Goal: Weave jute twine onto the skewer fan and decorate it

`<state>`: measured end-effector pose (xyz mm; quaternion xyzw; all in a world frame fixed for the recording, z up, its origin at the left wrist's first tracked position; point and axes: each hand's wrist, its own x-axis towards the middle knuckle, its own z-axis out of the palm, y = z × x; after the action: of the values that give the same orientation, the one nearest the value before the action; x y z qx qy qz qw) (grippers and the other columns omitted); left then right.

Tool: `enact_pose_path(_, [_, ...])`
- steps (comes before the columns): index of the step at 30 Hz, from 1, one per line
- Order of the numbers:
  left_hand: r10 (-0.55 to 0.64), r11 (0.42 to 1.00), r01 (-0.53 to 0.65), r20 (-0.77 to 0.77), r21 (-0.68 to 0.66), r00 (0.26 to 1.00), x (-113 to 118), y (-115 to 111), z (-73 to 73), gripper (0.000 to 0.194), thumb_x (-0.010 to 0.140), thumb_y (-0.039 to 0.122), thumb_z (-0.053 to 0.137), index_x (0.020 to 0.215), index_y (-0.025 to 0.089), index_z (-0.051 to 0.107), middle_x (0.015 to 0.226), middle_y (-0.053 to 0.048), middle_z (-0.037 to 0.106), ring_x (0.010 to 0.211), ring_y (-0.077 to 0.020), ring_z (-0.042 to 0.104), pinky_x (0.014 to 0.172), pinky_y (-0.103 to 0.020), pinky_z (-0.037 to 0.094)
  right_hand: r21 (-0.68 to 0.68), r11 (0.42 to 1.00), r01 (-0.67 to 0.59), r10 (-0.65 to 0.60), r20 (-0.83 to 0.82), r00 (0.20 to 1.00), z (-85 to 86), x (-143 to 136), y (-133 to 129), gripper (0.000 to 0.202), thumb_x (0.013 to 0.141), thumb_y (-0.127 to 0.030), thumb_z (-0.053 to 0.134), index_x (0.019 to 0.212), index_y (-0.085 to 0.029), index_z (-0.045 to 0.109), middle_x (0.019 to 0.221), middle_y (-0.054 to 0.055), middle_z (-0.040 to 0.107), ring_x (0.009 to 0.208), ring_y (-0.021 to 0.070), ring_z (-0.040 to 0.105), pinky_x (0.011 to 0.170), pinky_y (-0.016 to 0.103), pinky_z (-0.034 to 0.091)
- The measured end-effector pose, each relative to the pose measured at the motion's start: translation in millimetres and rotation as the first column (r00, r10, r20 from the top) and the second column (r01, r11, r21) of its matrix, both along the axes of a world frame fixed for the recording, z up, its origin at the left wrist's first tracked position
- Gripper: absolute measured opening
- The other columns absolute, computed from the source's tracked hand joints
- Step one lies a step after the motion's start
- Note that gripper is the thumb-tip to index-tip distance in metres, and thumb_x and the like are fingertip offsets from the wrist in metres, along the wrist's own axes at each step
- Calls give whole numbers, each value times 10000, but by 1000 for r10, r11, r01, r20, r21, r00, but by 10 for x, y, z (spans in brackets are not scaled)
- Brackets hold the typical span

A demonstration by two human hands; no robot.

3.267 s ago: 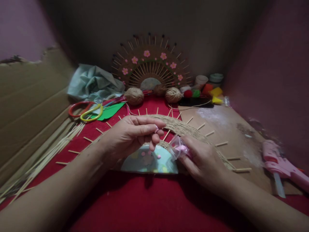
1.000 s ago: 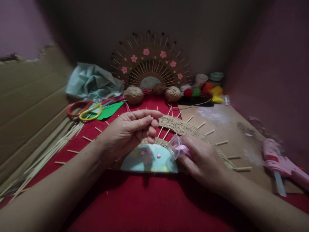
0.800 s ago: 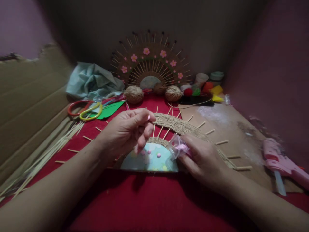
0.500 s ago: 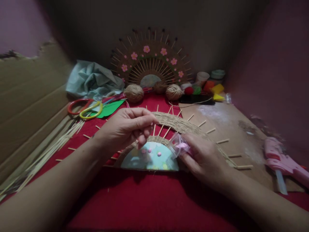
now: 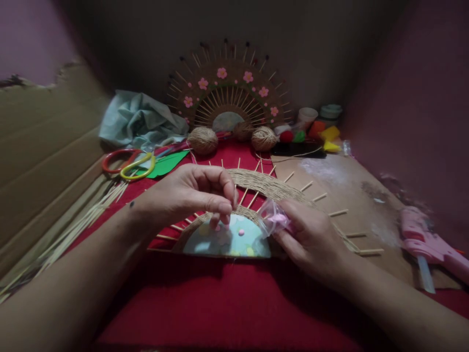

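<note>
My left hand (image 5: 200, 193) hovers over the pale blue half-round centre (image 5: 220, 244) of a woven fan. Its thumb and forefinger are pinched together; whatever they hold is too small or hidden to make out. Small pink balls (image 5: 241, 232) lie on the blue surface, some behind the fingertips. In my right hand (image 5: 311, 234) is a small clear plastic bag (image 5: 273, 219) with a pink lump inside, its crumpled mouth facing left. Around the centre, thin sticks (image 5: 252, 199) radiate through a woven twine band (image 5: 267, 182).
A finished-looking flowered fan (image 5: 227, 93) leans at the back behind twine balls (image 5: 203, 140). Scissors (image 5: 138, 166), green sheet (image 5: 168, 164) and loose sticks (image 5: 88, 220) lie left. A pink glue gun (image 5: 425, 239) rests on the brown board (image 5: 366, 195) at right.
My left hand has turned and dipped slightly, with its forefinger more bent and its thumb lower. The right hand and its bag stay almost still.
</note>
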<state>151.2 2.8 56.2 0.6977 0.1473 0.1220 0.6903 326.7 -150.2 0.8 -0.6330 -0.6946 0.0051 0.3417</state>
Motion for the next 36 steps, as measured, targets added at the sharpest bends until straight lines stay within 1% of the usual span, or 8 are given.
enact_pose_path(7, [-42,981,65,-125,181,991,-27,23,31,125,684,96,719,792,149,686,716,-8,656,609,-95,613,544,-160,490,21,1000,-6,6,1,1000,-3,7,-2,85,796,-138,491,716,-168,497,680,14,530,594,118,439,550,256,319])
enact_pose_path(12, [-86,930,135,-155,343,984,-3,14,22,81,686,152,742,721,155,670,685,17,637,635,-84,591,567,-147,459,23,1000,-13,14,-7,1000,2,4,1,90,810,-145,484,728,-159,519,672,17,529,587,118,448,543,255,324])
enact_pose_path(19, [-207,737,316,-245,598,947,-18,38,82,79,807,154,628,848,169,694,814,-6,660,782,-100,594,716,-182,453,25,1000,-14,14,6,1000,-8,13,0,90,806,-155,485,721,-158,514,674,18,527,580,117,447,538,256,326])
enact_pose_path(23, [-162,670,340,-317,659,934,-23,60,55,126,856,214,574,927,180,673,860,-12,660,786,-105,586,700,-194,440,18,1000,-15,15,2,1000,-16,14,-4,91,813,-159,479,732,-158,520,678,19,527,592,120,454,545,257,333])
enact_pose_path(27, [-120,541,360,-354,760,928,-23,82,-30,133,836,332,607,878,236,689,812,12,623,755,-109,555,665,-210,400,20,1000,-15,15,-3,1000,-15,13,-4,104,821,-175,482,727,-158,521,682,20,531,590,120,453,546,259,333])
enact_pose_path(30, [-111,460,381,-374,802,921,-25,64,-74,89,810,330,637,859,279,691,814,24,594,741,-108,534,639,-215,371,21,1000,-20,20,-4,1000,-10,14,1,87,812,-162,484,737,-157,528,687,20,533,592,120,454,545,257,334])
enact_pose_path(33, [-105,427,412,-408,805,907,-19,14,-79,46,811,267,629,829,251,668,833,16,576,738,-112,521,631,-219,359,23,1000,-21,21,2,1000,-3,14,4,90,806,-150,486,722,-162,514,681,16,528,586,115,448,541,251,332])
enact_pose_path(36, [-101,423,430,-430,798,897,-8,-28,-73,31,793,239,631,803,211,640,837,4,558,710,-113,501,608,-221,350,40,999,-23,22,12,1000,3,9,6,101,805,-147,488,706,-169,490,671,10,520,582,111,442,542,245,330])
